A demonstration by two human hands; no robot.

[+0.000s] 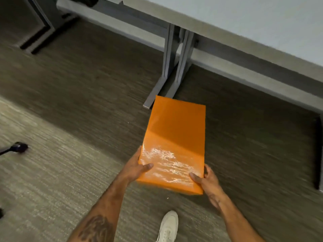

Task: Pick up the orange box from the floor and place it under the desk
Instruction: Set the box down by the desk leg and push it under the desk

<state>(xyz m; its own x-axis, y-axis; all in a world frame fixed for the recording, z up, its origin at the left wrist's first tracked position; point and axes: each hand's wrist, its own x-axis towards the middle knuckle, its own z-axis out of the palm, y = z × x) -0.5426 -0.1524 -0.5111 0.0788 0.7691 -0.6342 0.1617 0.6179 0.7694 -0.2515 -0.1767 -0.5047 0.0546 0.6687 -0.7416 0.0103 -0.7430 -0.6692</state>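
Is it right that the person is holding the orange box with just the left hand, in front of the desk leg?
Not quite. The head view shows both hands on the orange box: the left hand on one near corner, the right hand on the other. It is indeed held in front of the desk leg.

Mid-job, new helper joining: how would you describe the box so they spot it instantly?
Start at the grey desk along the top right and follow its metal legs down. Just in front, the orange box is held by the left hand and right hand. It is the only bright, glossy-wrapped thing here.
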